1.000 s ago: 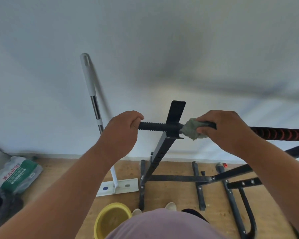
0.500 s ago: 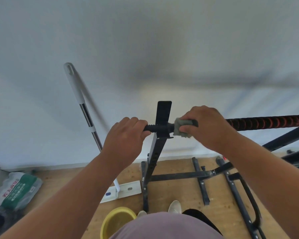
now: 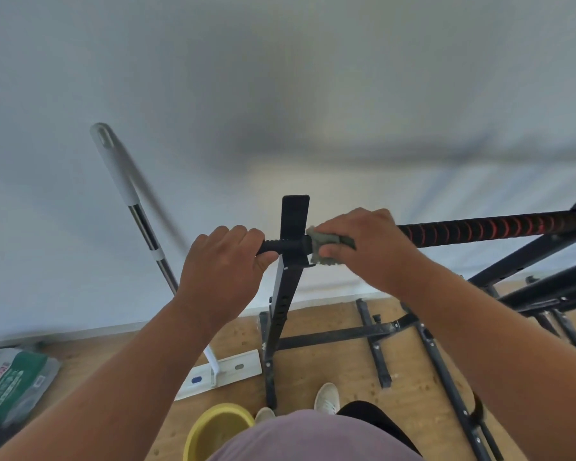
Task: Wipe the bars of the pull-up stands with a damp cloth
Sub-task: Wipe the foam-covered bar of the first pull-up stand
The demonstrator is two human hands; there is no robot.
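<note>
Pull-up bar point(image 3: 486, 229), horizontal on its black upright point(image 3: 288, 277). Left hand point(image 3: 223, 261) curled round the ribbed end grip, likely steadying the stand. Right hand point(image 3: 369, 244) pinches a grey-green damp cloth point(image 3: 323, 246) wrapped on the bar beside the upright, which blocks leftward wiping. Below: mop point(image 3: 140, 224), yellow basin point(image 3: 213, 430), bag point(image 3: 10, 380).

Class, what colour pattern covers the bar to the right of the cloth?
Black with red spiral stripes on the bar, clearest in the head view.
</note>
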